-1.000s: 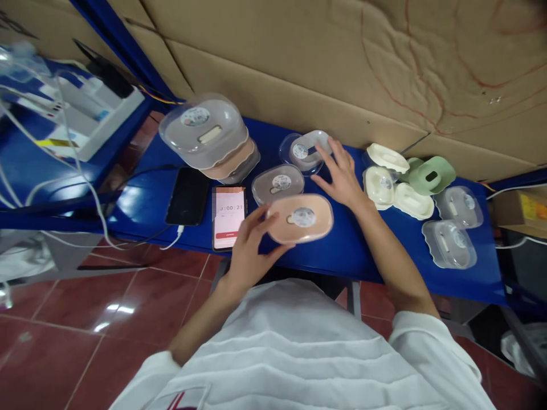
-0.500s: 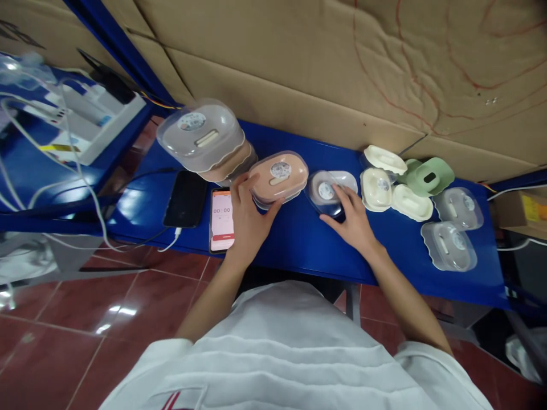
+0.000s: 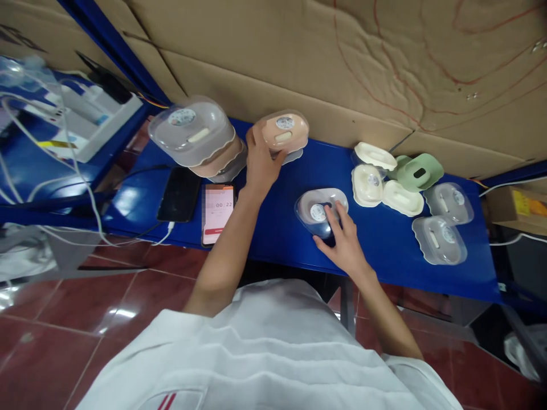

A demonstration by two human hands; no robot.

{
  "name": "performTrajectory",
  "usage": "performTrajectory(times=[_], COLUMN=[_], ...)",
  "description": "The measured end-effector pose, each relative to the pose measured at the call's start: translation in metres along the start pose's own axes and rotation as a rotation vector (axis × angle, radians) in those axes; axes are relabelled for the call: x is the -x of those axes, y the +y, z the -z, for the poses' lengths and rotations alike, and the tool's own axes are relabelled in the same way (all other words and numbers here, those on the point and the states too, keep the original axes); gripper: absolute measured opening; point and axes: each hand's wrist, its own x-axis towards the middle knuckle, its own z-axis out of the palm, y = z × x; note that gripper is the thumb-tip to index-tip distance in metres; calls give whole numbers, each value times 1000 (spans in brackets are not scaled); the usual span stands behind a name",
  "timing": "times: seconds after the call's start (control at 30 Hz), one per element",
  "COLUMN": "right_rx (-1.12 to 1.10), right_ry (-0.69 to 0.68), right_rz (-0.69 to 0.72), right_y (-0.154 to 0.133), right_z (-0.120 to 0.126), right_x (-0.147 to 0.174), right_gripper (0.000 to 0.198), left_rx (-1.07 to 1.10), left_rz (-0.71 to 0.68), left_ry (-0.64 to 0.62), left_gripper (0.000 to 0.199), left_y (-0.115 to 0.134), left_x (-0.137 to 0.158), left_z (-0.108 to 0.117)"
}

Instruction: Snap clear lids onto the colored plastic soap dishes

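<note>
Peach container (image 3: pixel 284 135) pinched at left side between thumb and fingers of left hand (image 3: pixel 261 165), near back of blue worktop (image 3: pixel 277 228), just right of tall stack (image 3: pixel 192 136)! Closer in, pale tray (image 3: pixel 331 195) and clear lid (image 3: pixel 308 221) touched by spread fingers of right hand (image 3: pixel 345 239); whether gripped, cannot be told. Green piece (image 3: pixel 423 171) seen farther right.

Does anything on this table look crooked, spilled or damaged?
Slightly: by the right hand, the clear lid and pale grey piece seem to overlap askew, rather than lining up. The green slotted piece sits at an angle beside the cream pieces. No obvious spill or damage.
</note>
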Motion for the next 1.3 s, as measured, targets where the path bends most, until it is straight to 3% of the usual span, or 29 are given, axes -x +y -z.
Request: performTrajectory(times=[0.1,0.17,0.27,0.37,0.5,0.63,0.87,0.97,1.1,1.2,1.3], right_rx=[-37,-50,8,132,278,270,44,85,302,381,387], right_ry=[-17,-21,35,126,151,269,374,368,386,286,176], right_rz=[50,75,4,-186,-284,-313,-336,-325,-340,-315,-297], right_y=[-7,-4,16,45,70,81,88,86,76,60,45], right_z=[-1,3,16,27,29,27,36,35,30,24,18], right_x=[-8,-13,-20,-22,-17,-13,-4,3,9,13,22], right_gripper=[84,85,80,69,68,61,49,46,37,36,43], left_rx=[-49,-41,9,-88,-211,-269,-283,-237,-192,-216,-193], left_rz=[-57,-132,-385,-395,-290,-141,-18,-95,-311,-388,-398], left_ry=[-34,-84,-464,-603,-496,-337,-323,-297,-420,-504,-489], left_gripper=[67,52,45,69,65,56,56,49,42,38,31], left_y=[22,38,52,47,31,25,31,41,60,66,60], left_x=[17,44,95,139,160,151,125,123,131,141,149], left_z=[19,38,63,77,78,70,54,50,45,41,40])
